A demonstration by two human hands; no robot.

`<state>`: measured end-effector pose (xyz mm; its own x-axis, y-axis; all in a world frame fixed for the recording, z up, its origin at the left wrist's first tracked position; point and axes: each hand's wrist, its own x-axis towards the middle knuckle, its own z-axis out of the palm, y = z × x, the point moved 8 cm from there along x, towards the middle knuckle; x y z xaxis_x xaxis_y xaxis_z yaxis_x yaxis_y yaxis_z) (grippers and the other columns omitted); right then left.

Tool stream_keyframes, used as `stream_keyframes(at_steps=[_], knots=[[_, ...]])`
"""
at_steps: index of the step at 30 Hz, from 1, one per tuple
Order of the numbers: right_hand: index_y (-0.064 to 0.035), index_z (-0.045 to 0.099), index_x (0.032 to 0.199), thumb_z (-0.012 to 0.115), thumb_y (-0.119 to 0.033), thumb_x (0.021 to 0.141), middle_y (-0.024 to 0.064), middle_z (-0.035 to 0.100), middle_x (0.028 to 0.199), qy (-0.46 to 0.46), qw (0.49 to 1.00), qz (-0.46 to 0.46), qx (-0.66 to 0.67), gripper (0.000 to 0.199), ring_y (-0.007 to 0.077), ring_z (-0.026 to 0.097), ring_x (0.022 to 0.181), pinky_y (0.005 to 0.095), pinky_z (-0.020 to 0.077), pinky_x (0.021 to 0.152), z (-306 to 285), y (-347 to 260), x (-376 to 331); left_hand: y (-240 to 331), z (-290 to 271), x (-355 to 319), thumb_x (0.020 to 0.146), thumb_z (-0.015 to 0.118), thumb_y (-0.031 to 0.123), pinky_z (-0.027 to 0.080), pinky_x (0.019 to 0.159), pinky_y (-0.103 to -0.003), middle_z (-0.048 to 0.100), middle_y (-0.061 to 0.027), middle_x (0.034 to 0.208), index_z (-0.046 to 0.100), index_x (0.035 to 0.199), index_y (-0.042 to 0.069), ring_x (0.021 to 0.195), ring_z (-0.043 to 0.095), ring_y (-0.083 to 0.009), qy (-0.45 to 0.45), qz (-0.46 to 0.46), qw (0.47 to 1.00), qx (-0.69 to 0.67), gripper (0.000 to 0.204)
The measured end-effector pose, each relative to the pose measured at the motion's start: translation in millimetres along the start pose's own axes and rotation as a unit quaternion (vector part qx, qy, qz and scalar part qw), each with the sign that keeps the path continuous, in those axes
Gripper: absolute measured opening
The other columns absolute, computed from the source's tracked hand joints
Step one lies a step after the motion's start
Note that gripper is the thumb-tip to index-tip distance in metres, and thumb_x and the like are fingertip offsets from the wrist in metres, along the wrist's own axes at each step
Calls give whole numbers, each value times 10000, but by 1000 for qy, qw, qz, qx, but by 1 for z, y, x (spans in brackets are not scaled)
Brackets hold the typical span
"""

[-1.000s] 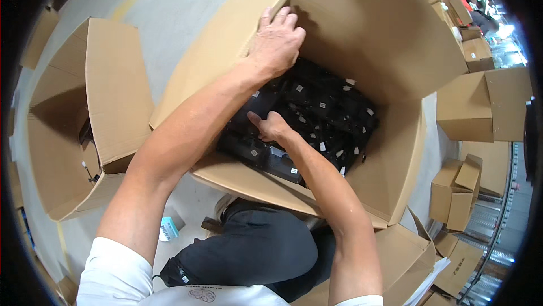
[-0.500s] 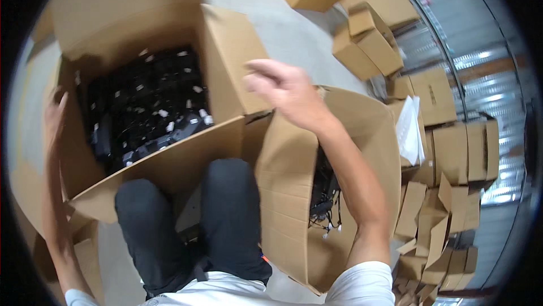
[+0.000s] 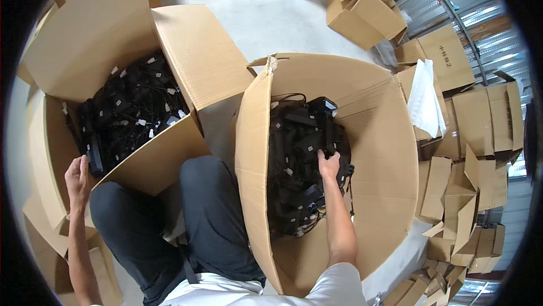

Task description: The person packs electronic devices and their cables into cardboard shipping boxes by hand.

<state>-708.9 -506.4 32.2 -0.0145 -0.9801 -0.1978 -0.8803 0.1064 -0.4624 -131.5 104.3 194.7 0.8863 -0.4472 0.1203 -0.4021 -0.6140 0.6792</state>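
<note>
My right hand [image 3: 329, 166] reaches down into the right cardboard box [image 3: 380, 153], over a heap of black plastic devices with cables [image 3: 305, 136]. Its thumb and fingers are apart against the heap, and no piece is seen lifted. My left hand [image 3: 77, 182] is closed at the near left corner of the left cardboard box [image 3: 164, 150], beside an upright black device [image 3: 95, 160]. What its curled fingers grip is hidden. More black devices with cables and small white connectors [image 3: 133, 99] fill the lower part of that box.
My knees [image 3: 203, 187] are against the left box's near side. An upright box flap [image 3: 206, 46] juts toward the right box. Opened cartons [image 3: 367, 14] stand at the far right, with stacked cartons [image 3: 472, 122] and white sheeting [image 3: 427, 99] along the right side.
My right hand has gone from above the gap between the boxes down into the right box. My left hand has slid nearer along the left box and closed. The view has swung right.
</note>
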Motion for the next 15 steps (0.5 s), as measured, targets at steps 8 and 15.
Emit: stream_keyframes(at_steps=[8,15], knots=[[136,351,1341,852,-360,798,267,566,1314,138,924,208,289,890,333,588,1175,415,516,960,34,44,46,-9,-2,0,1023,606,230,442,629,-284,557,-48,698,645,904,-48,687,508,-102,27,11,998,51,306],[77,195,1457,816,-318,822,328,578,1276,146,978,79,129,972,472,583,1175,519,477,1006,62,-7,41,7,-18,-7,1003,626,212,471,636,-301,623,-102,719,672,930,-55,682,562,-123,49,21,993,103,281]])
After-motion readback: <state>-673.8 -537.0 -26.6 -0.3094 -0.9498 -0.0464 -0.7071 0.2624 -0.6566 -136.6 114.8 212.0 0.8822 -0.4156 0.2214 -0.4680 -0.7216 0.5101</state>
